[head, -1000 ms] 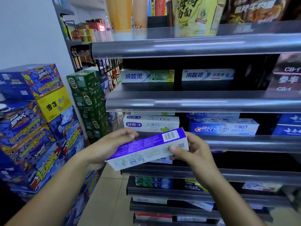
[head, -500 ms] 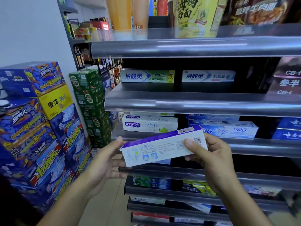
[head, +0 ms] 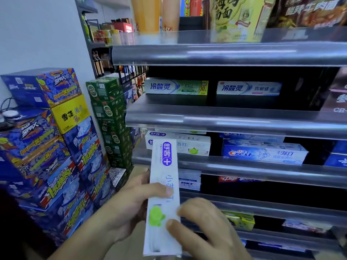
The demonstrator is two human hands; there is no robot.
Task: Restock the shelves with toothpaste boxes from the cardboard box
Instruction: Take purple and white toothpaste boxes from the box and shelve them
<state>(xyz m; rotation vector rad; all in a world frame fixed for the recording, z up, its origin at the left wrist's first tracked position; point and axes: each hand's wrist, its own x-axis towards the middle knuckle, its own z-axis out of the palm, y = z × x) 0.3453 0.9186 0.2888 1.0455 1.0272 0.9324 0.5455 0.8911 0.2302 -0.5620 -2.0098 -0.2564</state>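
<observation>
Two hands, left hand [head: 131,205] and right hand [head: 203,227], tight around one upright toothpaste box [head: 164,166] before shelves [head: 244,167]

One camera sits on the person's head. It looks forward and a little down at the grey metal shelves [head: 244,121], very close. The left hand [head: 129,203], right hand [head: 206,228] and long white toothpaste box [head: 165,181] show lowest and nearest.

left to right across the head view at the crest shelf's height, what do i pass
blue drink cartons → green beer cartons → held toothpaste box → Crest box
</observation>
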